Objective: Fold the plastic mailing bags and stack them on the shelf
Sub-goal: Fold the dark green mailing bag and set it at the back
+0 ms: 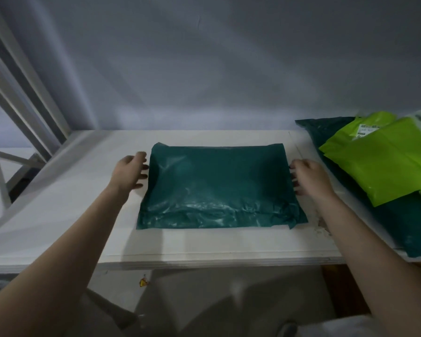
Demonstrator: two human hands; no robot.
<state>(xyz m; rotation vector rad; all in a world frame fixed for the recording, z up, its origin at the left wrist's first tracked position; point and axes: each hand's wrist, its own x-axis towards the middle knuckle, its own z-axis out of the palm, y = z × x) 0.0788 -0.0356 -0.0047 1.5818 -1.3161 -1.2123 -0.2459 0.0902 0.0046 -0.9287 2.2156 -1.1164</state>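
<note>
A dark green plastic mailing bag (216, 188) lies flat and folded in the middle of the white shelf (66, 203). My left hand (130, 171) is at the bag's left edge, fingers relaxed and just touching it. At the bag's right edge is my right hand (309, 177), fingers slightly bent, fingertips against the plastic. Neither hand grips anything. At the right, lime green mailing bags (379, 161) lie on top of more dark green bags (408, 227).
A grey wall rises behind the shelf. White frame bars (22, 93) slope at the left, with another white surface beyond them. The shelf's front edge runs below the bag, and a pale floor shows under it.
</note>
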